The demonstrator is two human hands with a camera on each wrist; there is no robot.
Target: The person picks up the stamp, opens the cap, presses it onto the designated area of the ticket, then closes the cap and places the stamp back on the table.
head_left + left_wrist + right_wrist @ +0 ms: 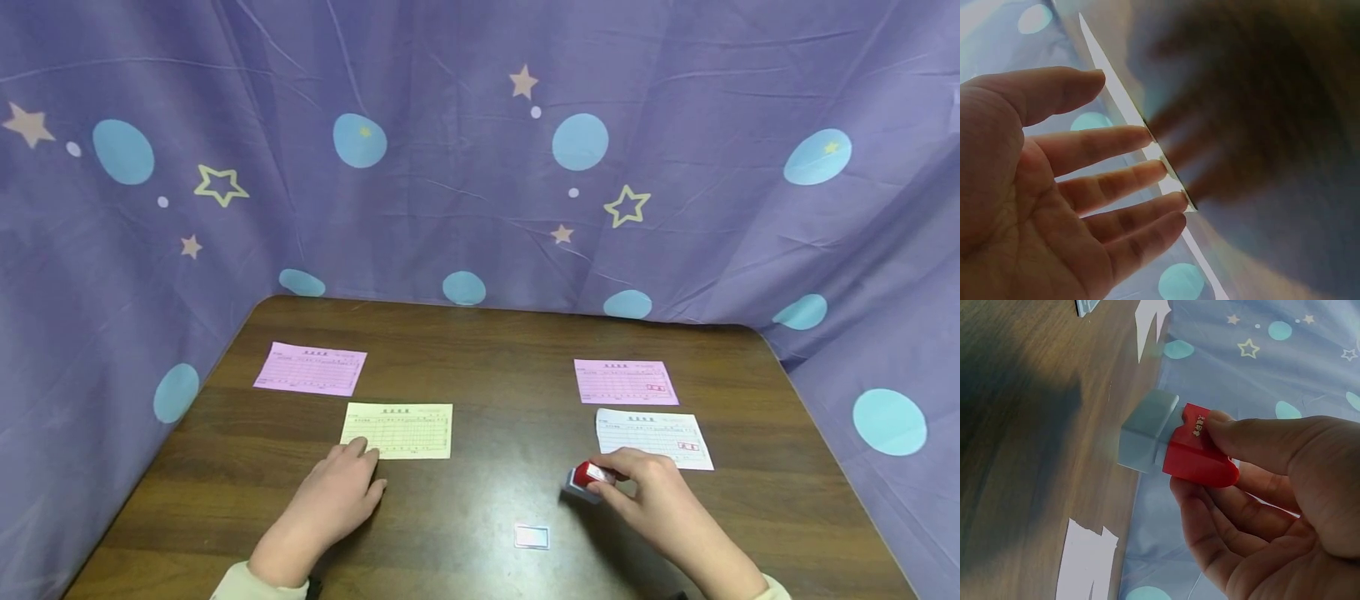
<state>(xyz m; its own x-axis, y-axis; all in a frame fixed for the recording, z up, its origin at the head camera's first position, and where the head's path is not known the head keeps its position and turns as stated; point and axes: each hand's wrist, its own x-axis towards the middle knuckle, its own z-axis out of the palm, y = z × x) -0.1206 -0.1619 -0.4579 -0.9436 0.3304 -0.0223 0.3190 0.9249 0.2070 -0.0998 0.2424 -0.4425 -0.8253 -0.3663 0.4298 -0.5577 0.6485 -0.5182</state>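
In the head view my right hand (663, 500) pinches a rubber stamp (1200, 447) by its red handle, between thumb and fingers. Its body below the handle is grey-blue, tilted a little over the brown table. My left hand (330, 500) lies with fingers extended, its fingertips at the lower left edge of a yellow printed slip (405, 429). A white slip (645, 429) bearing a red stamped mark is just beyond the right hand. Between the hands sits a small pale rectangular piece (532, 537) with a bluish face.
Farther back on the table (480, 358) are two pink slips, an unmarked one (311, 369) at left and one (622, 383) with a red mark at right. A purple curtain (450, 208) with stars and blue dots hangs around the table's back and sides.
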